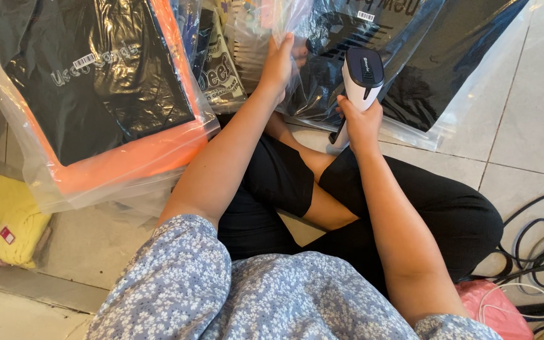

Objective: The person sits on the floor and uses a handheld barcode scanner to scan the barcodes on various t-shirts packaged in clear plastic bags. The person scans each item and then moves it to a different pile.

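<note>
My left hand (279, 63) grips the edge of a clear plastic bag (322, 75) holding a folded black garment, lifting it among other bagged clothes. My right hand (361, 123) is closed around the handle of a white and black handheld barcode scanner (361, 75), whose head points up toward that bag. A small white barcode sticker (365, 16) shows on a black bagged garment just above the scanner. I sit cross-legged on the floor in black trousers and a blue floral top.
A stack of bagged garments, black on orange (108, 94), lies at the left. A yellow bagged garment (7, 220) sits at the lower left. More bagged black clothes (448, 69) lie at the right on pale floor tiles. Black cables (536, 245) and a pink bag (495, 308) are at the lower right.
</note>
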